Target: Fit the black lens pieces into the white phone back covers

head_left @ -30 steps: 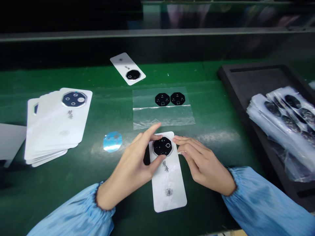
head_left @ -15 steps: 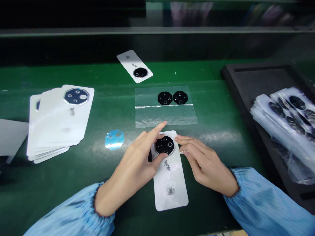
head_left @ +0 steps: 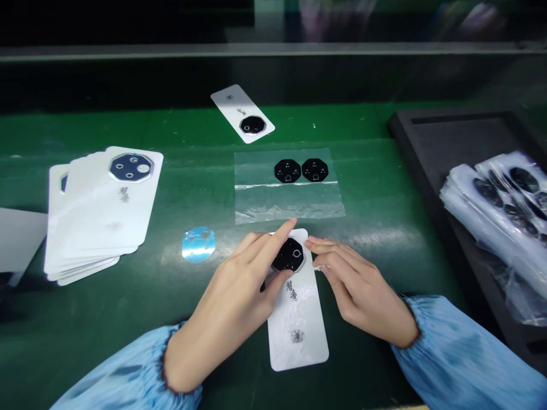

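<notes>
A white phone back panel [head_left: 299,319] lies lengthwise in front of me, with dark lettering, a small round print and a black octagonal camera lens cover [head_left: 289,257] at its far end. My left hand [head_left: 239,285] curves over the panel's left edge, thumb at the near rim of the lens cover and fingers at its far left, partly hiding it. At the panel's upper right edge, my right hand [head_left: 356,279] has its fingers drawn together, fingertips against the edge. A tiny whitish bit shows at its thumb tip; what it is I cannot make out.
Left is a fanned stack of white phone back panels [head_left: 102,210]; nearer lies a blue film disc [head_left: 199,245]. Beyond my hands, a clear plastic bag [head_left: 256,199] bears two black octagonal covers [head_left: 288,171]. Another panel [head_left: 233,102] lies farther back. A dark tray [head_left: 453,136] holds bagged covers [head_left: 491,193].
My left index finger has lowered slightly and covers more of the lens cover's far left side. The right hand keeps its place at the panel's edge. The view has shifted a little.
</notes>
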Tool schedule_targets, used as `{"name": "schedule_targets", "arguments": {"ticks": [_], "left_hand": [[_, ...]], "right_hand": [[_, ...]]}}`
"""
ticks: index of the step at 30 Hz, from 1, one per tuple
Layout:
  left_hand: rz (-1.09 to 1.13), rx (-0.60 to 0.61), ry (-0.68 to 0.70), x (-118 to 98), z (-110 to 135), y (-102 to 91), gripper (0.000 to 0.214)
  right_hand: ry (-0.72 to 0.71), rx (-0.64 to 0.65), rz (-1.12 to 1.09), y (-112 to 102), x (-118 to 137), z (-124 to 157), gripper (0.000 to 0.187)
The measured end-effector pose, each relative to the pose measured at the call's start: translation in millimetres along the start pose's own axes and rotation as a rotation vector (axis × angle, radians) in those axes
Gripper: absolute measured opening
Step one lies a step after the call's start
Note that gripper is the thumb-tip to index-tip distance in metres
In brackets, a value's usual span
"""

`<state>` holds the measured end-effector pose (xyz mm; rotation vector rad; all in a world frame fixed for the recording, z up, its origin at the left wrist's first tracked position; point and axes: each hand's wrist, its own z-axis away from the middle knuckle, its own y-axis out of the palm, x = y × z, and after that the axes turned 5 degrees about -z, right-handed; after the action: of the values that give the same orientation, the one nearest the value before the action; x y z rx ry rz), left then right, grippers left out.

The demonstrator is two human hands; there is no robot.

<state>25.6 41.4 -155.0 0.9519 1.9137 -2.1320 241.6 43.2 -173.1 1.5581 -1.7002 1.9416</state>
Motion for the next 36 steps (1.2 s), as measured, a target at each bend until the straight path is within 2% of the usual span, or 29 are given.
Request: {"name": "schedule_targets", "arguments": {"ticks": [11,15,18,22,26,28,32,36], "left_hand": [[-0.112,0.001,0.087,-4,3,2.8,0.074],[-0.208,0.022,0.132,-4,6,2.8,0.069],[-0.250,-0.005,0.141,-2,9,5.4,0.069],[-0.195,-0.051,0.133,5,12,11.3,0.071],[-0.042,-0.020,0.089,14,15,12.6,0.077],[0.032,-0.003,0.035,17,16,10.6,0.081],[0.061,0.027,0.020,21,17,6.1,0.089],[0.068,0.022,0.041,24,15,5.7,0.091]], "right_hand": [[-0.011,0.002,0.009,-1,0,1,0.025],[-0.024,-0.001,0.066,0,1,0,0.023],[-0.086,0.013,0.148,0,1,-3,0.023],[-0.173,0.089,0.301,-1,2,-9,0.026],[-0.307,0.146,0.493,0,7,-14,0.030],[-0.328,0.161,0.537,0,12,-17,0.030],[-0.253,0.166,0.491,-1,18,-22,0.030],[-0.241,0.101,0.348,-2,17,-24,0.026]]}}
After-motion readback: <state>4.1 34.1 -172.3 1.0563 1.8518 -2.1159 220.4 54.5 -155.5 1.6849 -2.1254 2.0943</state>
